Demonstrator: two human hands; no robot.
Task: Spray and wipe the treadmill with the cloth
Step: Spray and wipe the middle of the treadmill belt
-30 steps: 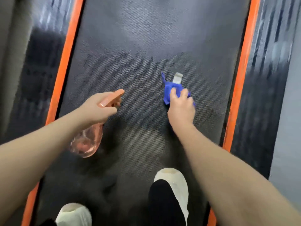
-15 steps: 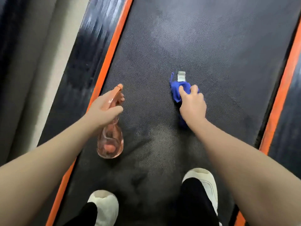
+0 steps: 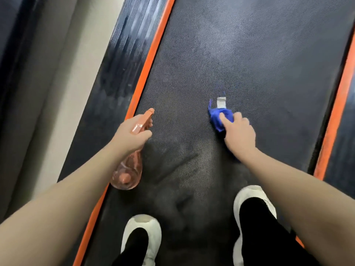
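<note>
While the left hand (image 3: 132,135) grips the spray bottle (image 3: 127,169) | right hand (image 3: 238,133) presses cloth (image 3: 218,117) — seemingly bunched — onto treadmill belt (image 3: 249,64)

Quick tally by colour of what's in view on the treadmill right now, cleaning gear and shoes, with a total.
Blue: 1, cloth under the right hand
Pink: 1, spray bottle held in the left hand
White: 2, shoes
Total: 4, all over the belt

1 head view looks steeply down, close over the treadmill belt (image 3: 240,60).
</note>
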